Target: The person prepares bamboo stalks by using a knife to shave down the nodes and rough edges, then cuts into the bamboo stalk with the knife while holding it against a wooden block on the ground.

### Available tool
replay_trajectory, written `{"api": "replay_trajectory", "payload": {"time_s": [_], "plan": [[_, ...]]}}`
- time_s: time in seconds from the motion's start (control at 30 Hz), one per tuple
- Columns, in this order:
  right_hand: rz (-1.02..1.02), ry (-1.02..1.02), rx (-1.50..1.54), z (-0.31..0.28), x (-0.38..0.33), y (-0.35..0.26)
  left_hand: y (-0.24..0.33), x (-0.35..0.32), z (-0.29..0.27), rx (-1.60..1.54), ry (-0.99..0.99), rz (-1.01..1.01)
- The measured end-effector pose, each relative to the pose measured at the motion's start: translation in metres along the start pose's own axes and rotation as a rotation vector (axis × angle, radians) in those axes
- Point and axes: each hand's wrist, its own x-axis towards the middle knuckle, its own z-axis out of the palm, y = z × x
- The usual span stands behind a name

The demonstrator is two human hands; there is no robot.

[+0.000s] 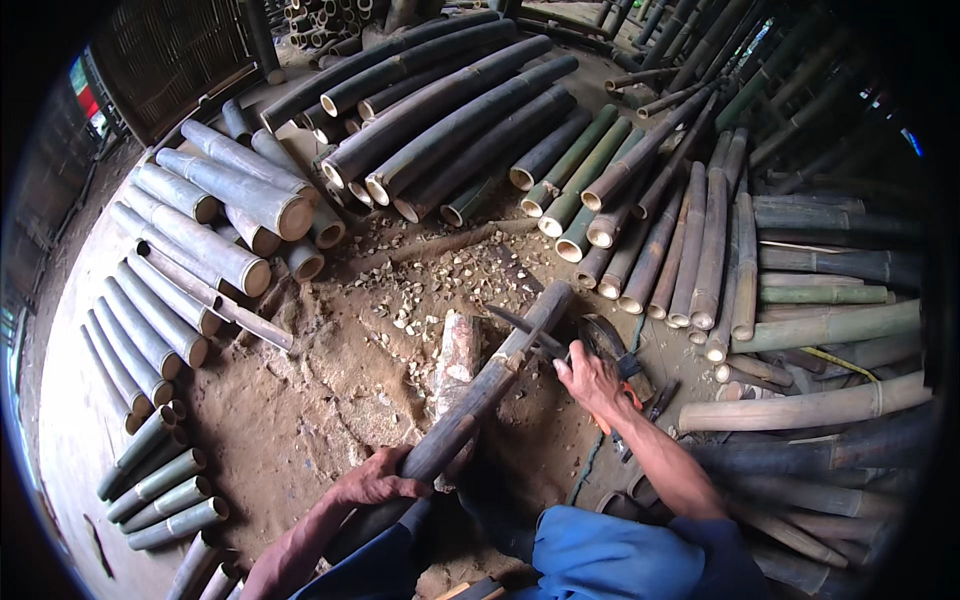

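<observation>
A dark bamboo pole (455, 432) slants from my lap up and to the right. My left hand (380, 480) wraps round its lower part, fingers closed. My right hand (592, 378) grips a large knife (540, 340), whose dark blade lies across the pole near a pale node; the handle is mostly covered by my fingers. A rough, pale wooden block (456, 350) stands beside the pole, partly behind it. Whether the pole rests on that block, I cannot tell.
Cut bamboo lengths (470, 120) are piled in an arc ahead, with more at left (240, 250) and right (810, 400). Wood chips (430, 280) litter the dirt floor (270, 430). Several tools, one with orange parts (630, 388), lie close to my right hand and forearm.
</observation>
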Motion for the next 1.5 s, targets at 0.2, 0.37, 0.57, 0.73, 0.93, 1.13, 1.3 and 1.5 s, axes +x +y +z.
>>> {"api": "replay_trajectory", "payload": {"time_s": [0.2,0.37,0.57,0.73,0.93,1.13,1.3,1.5], "plan": [[0.651,0.213,0.474,0.032,0.004,0.062,-0.005,0.000,0.011,-0.101,0.013,0.067],[0.141,0.074,0.367,0.024,-0.051,-0.024,0.001,0.000,0.008,-0.069,-0.046,-0.004],[0.046,-0.137,0.253,-0.004,-0.061,-0.052,0.001,-0.001,0.010,-0.131,-0.056,-0.064],[-0.087,-0.114,0.244,-0.008,-0.063,-0.068,-0.002,0.007,0.009,-0.176,-0.061,-0.050],[0.162,-0.095,0.217,-0.010,-0.039,-0.032,0.010,0.003,0.011,-0.191,-0.055,-0.050],[0.072,-0.139,0.154,-0.021,-0.043,-0.049,0.019,-0.002,0.023,0.018,0.074,-0.020],[0.092,-0.369,0.240,-0.035,-0.047,-0.071,0.015,-0.007,0.025,0.082,0.124,-0.043],[0.129,-0.155,0.345,-0.007,-0.050,-0.064,0.030,-0.003,0.028,0.031,0.127,-0.033]]}}
